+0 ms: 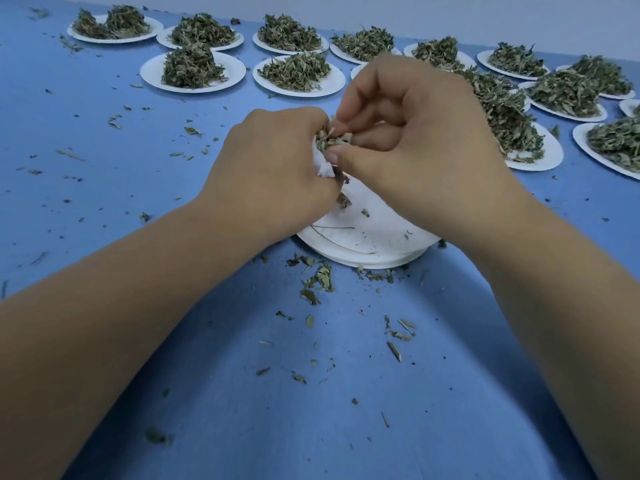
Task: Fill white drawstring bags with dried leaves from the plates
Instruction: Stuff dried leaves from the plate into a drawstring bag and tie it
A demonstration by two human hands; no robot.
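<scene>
My left hand [273, 168] grips a small white drawstring bag [325, 170], of which only a scrap of cloth shows between my hands. My right hand [415, 147] pinches a tuft of dried leaves [337, 140] at the bag's mouth. Both hands hover over a nearly bare white paper plate [367, 237] that sits on a stack of plates and holds a few leaf crumbs and thin stems. Most of the bag is hidden by my fingers.
Several white plates heaped with dried leaves [192, 65] stand in rows across the far side of the blue table [173, 341], and more plates of leaves [568, 93] run down the right. Loose leaf bits [318, 282] lie scattered near the stack and over the cloth.
</scene>
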